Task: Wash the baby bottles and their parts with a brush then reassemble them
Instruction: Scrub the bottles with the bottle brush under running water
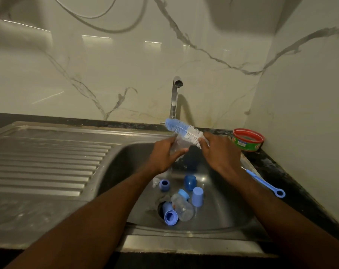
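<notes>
While the left hand (165, 154) grips a clear bottle (179, 145) above the sink (232, 210), right-hand fingers (204, 141) pinch the brush (181, 131).

Dim, yellowish indoor light. Streaks of glare sit on the glossy wall high above the tap (175, 96), whose shadow falls just right of it. Both hands below it look motion-blurred. Wide-angle distortion bends the edges.

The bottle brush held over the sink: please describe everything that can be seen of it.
The bottle brush has a long bristle head, blue toward the tip and white nearer the grip. It lies tilted, tip up and to the left, above the sink and in front of the tap. The right hand grips its lower end, hiding the handle. Its white bristles meet a clear bottle held by the left hand.
</notes>
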The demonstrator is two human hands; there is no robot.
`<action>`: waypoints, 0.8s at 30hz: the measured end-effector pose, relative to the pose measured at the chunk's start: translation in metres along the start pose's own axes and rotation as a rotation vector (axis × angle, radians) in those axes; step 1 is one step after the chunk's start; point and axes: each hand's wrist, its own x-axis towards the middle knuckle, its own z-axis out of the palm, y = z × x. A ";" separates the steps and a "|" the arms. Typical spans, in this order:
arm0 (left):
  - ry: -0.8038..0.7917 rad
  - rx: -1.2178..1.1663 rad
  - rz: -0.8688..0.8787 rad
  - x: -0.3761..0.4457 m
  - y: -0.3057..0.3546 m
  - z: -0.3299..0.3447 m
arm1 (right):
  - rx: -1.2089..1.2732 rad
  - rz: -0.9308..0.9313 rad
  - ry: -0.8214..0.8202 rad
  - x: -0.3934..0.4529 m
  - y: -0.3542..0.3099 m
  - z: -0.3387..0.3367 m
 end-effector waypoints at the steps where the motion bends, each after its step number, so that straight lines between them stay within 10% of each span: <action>1: 0.012 0.015 -0.015 0.000 -0.004 -0.001 | 0.003 -0.006 -0.001 -0.001 0.002 0.000; 24: 0.066 0.116 -0.235 0.002 -0.019 -0.010 | 0.058 -0.039 0.010 -0.014 0.018 -0.005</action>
